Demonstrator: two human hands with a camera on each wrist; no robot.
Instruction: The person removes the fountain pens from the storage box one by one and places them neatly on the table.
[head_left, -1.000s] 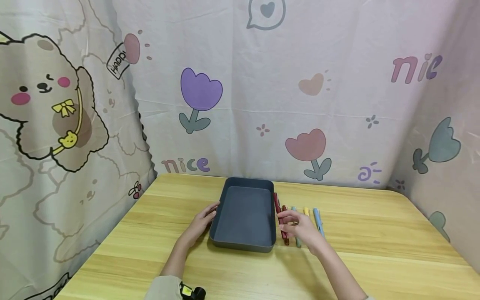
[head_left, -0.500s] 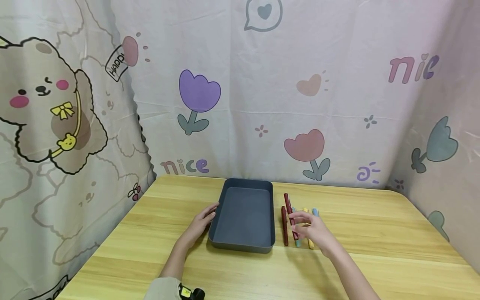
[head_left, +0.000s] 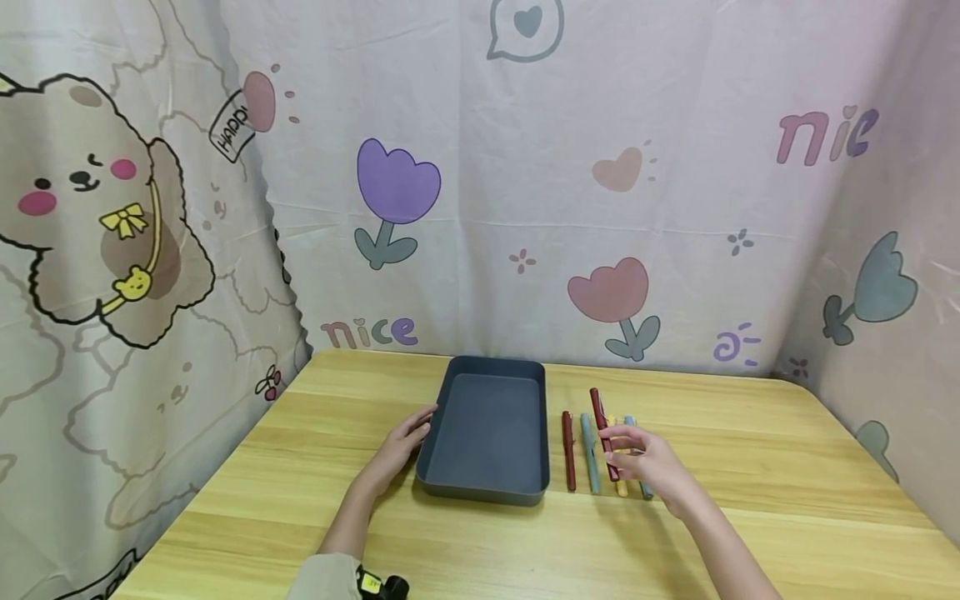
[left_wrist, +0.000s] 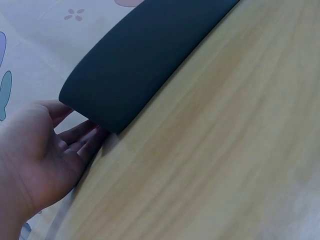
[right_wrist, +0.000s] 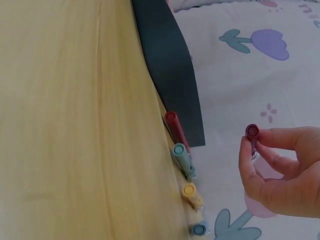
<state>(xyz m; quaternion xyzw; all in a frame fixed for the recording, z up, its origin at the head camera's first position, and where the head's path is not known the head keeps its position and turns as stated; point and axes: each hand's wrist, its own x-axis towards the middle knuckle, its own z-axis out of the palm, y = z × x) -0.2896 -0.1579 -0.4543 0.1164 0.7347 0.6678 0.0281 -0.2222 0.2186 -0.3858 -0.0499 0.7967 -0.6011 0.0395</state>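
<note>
A dark grey rectangular tray (head_left: 491, 429) lies on the table. My left hand (head_left: 397, 450) rests against its left side; in the left wrist view the fingers (left_wrist: 82, 137) touch the tray's wall. Thumb and fingers of my right hand (head_left: 652, 462) pinch a dark red pen (head_left: 599, 410), raised over the row of pens right of the tray. End-on in the right wrist view, that pen (right_wrist: 252, 131) is clear of the table. Below it lie another red pen (head_left: 568, 454), a grey-green pen (head_left: 590, 454), a yellow pen (head_left: 622, 488) and a light blue pen (head_left: 647, 490), the last two partly hidden.
The wooden table (head_left: 750, 467) reaches back to a printed cloth curtain (head_left: 517, 167), which also hangs along both sides. A device with a black knob (head_left: 393, 587) is worn on the left wrist.
My right hand has lifted the dark red pen from beside the tray's right wall and carried it rightward over the other pens. The left hand has stayed at the tray.
</note>
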